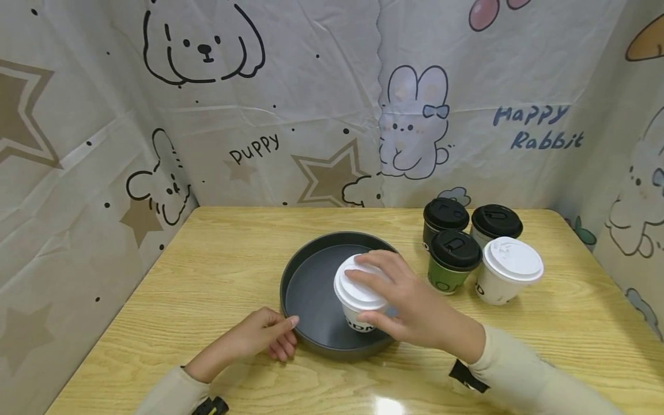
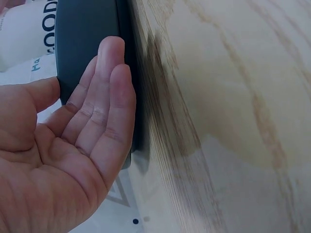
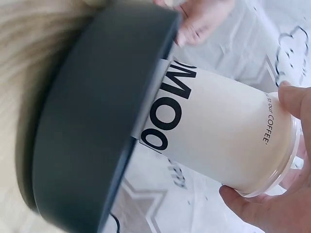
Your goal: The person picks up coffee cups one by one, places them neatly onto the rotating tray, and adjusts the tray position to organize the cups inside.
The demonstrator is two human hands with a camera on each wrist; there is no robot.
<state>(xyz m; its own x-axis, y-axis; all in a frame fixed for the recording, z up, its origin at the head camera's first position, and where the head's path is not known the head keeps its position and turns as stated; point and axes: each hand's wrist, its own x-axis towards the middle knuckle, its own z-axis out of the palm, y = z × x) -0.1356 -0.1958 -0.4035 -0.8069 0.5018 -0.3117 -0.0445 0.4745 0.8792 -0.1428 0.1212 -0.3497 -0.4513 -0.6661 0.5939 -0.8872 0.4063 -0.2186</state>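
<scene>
A dark grey round pan [image 1: 311,288] sits on the table. My left hand [image 1: 259,334] holds its near-left side, with the thumb at the rim and the fingers [image 2: 109,92] against the outer wall. Inside the pan is a white paper coffee cup [image 3: 214,126] with black lettering and a white lid [image 1: 353,294]. From above, my right hand [image 1: 410,300] grips this cup around its lid, thumb on the near side and fingers across the top and far side. The pan wall hides the cup's base in the right wrist view.
Right of the pan stand more lidded cups: a green one [image 1: 447,276] with a black lid, a white one [image 1: 500,282] with a white lid, and two black-lidded ones [image 1: 446,214] behind. A patterned cloth [image 1: 290,75] hangs around the wooden table [image 1: 218,253].
</scene>
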